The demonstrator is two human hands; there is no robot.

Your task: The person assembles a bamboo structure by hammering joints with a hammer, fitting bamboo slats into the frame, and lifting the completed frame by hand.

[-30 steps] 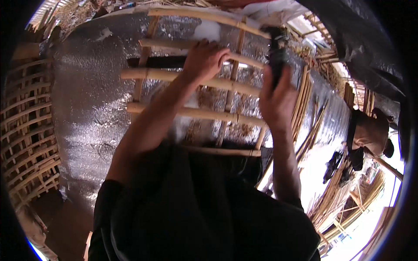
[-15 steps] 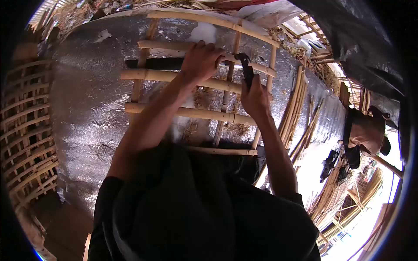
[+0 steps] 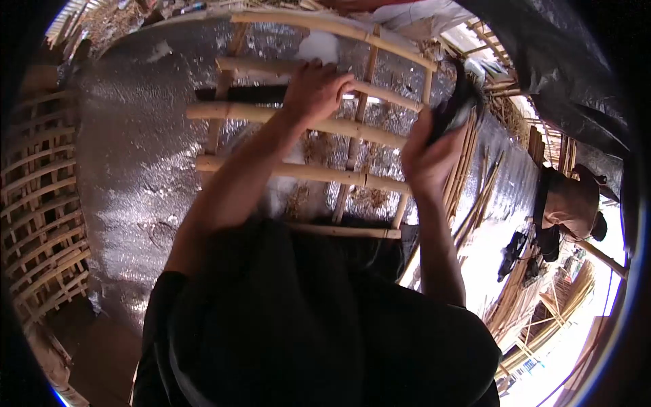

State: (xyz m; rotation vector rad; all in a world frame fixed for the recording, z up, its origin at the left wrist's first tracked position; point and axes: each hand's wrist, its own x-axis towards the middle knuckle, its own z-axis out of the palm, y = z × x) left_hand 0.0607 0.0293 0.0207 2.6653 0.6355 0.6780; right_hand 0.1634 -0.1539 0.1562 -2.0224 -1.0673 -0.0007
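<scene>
A frame of bamboo strips point(image 3: 312, 172) lies on a silvery sheet point(image 3: 135, 169). My left hand point(image 3: 315, 91) is closed over one of its upper cross strips, near an upright strip; something small and thin shows at its fingertips, too small to name. My right hand point(image 3: 434, 149) is wrapped round a dark tool point(image 3: 458, 105), raised at the frame's right side. The tool is blurred by motion, so its exact shape cannot be made out. A long dark flat piece point(image 3: 247, 94) lies under the frame, left of my left hand.
A bamboo lattice point(image 3: 44, 203) stands at the far left. Bundled bamboo strips point(image 3: 461, 163) lie right of the frame. Black plastic point(image 3: 576, 74) hangs at the upper right. Another person point(image 3: 571, 207) is at the far right, with more strips below.
The dark tool came down to the strip beside my left hand half a second ago, and now it is swung up and to the right. My left hand has stayed in place.
</scene>
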